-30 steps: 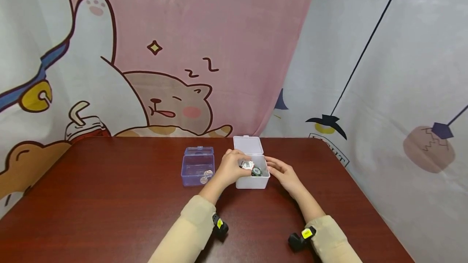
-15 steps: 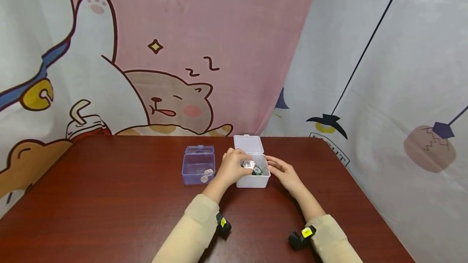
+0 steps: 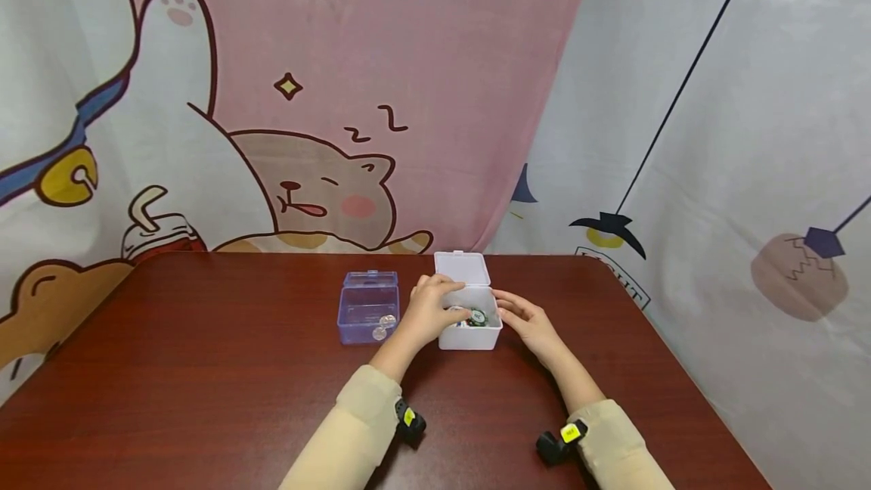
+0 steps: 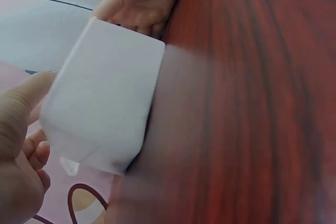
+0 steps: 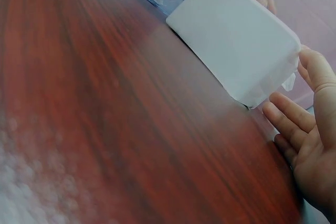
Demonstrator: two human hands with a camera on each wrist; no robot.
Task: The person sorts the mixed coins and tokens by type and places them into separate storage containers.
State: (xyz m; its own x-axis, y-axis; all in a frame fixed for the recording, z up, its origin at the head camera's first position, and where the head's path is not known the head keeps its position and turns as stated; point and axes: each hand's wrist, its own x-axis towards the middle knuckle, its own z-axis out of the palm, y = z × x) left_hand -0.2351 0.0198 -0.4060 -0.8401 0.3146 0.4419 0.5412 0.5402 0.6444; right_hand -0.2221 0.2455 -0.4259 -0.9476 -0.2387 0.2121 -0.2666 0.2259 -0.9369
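A white plastic box (image 3: 469,339) stands on the table with its lid (image 3: 461,268) tipped back. Inside lie poker chips; a green-edged poker chip (image 3: 478,317) shows, and a paler one is partly covered by my left thumb. My left hand (image 3: 425,311) reaches over the box's left side, thumb and fingers apart, with nothing seen between them. Against the right wall rests my right hand (image 3: 533,330), its thumb at the rim and its fingers loosely extended in the right wrist view. Both wrist views show mostly the box's outer front wall, so its contents are hidden there.
Left of the white box is a translucent blue box (image 3: 350,333), lid raised, with silvery coin-like discs (image 3: 387,321) inside. Both boxes stand on a dark red wooden table (image 3: 204,369). A printed cartoon curtain (image 3: 435,97) hangs behind the table.
The white chip marked 100, pinched in my left hand earlier, is now down in the white box, and the thumb and fingers have parted. My right hand stays at the box's right side.
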